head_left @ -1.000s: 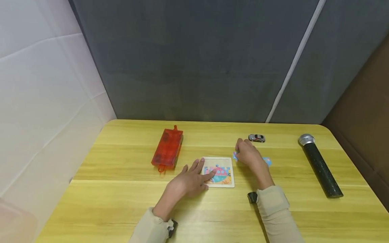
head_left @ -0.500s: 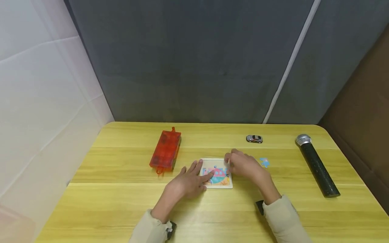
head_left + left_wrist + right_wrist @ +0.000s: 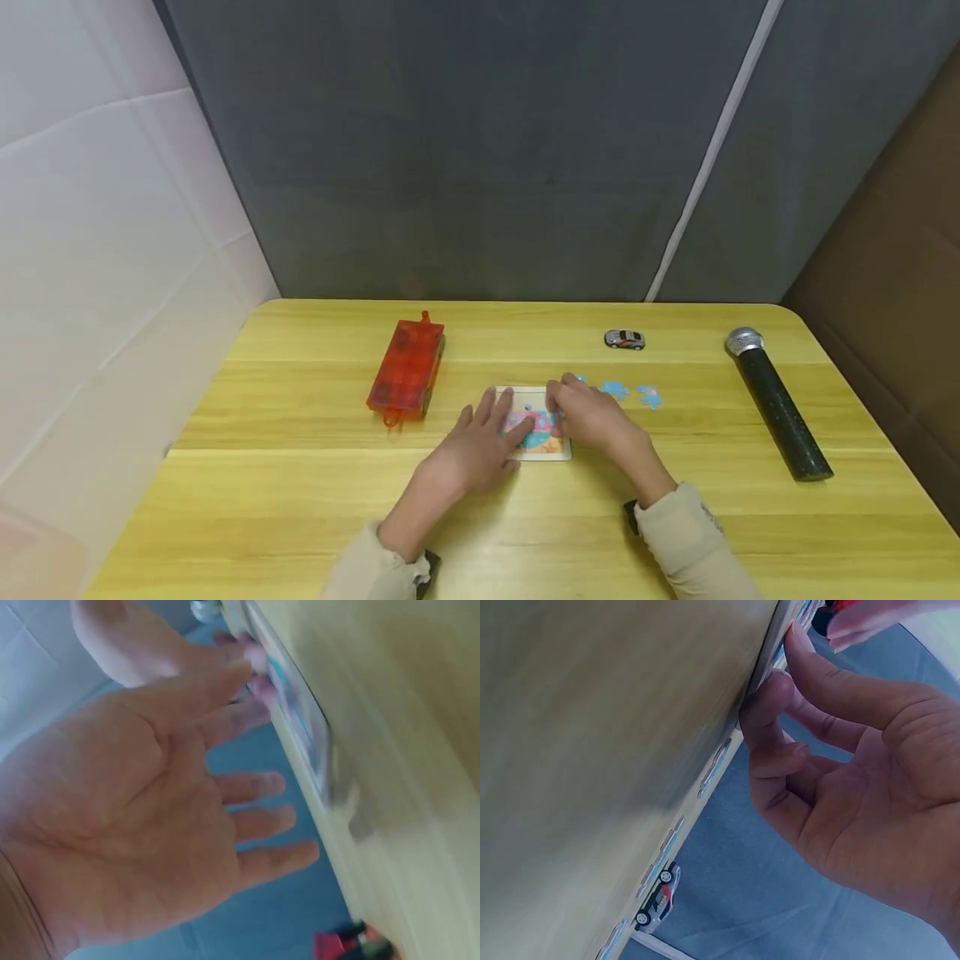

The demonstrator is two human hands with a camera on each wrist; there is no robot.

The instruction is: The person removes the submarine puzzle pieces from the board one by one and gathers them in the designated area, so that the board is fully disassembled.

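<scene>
My left hand point(image 3: 477, 454) rests spread on the left side of a small wooden puzzle tray point(image 3: 537, 457); its straight fingers lie over the frame and the picture of a pink and teal sea scene. In the left wrist view, the left palm point(image 3: 142, 802) shows with fingers extended. My right hand point(image 3: 596, 414) is at the tray's upper right corner, thumb and index fingertips pinching a puzzle piece there, mostly hidden by the fingers. The right wrist view shows the other right-hand fingers point(image 3: 776, 765) curled. Blue jigsaw pieces point(image 3: 615, 390) lie on the table beyond the right hand.
A red translucent toy box point(image 3: 407, 369) lies left of the tray. A small silver toy car point(image 3: 624, 339) stands at the back, and a black microphone point(image 3: 780, 408) with a silver head lies at the right. A grey panel point(image 3: 465, 167) rises behind the table point(image 3: 300, 500).
My right hand has moved left and down from the loose pieces to the tray's right edge, uncovering blue pieces on the table. The left hand stays on the tray, fingers slightly shifted.
</scene>
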